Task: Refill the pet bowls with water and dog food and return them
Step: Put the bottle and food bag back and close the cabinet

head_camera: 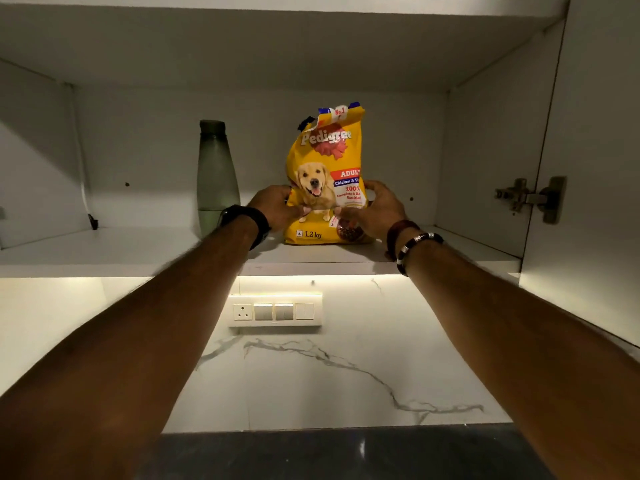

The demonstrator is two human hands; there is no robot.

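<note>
With the bag standing upright on the shelf (138,251), I clasp it two-handed.
Left hand (277,207) and right hand (372,211) squeeze the dog food bag (325,168) low, steadying its torn top.

The dog food bag (325,174) is yellow, printed with a dog picture and "1.2 kg". It stands upright on the cabinet shelf (138,251). Its top edge is torn open.

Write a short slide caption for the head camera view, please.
Both hands, left and right, grip the yellow dog food bag on the cabinet shelf.
</note>
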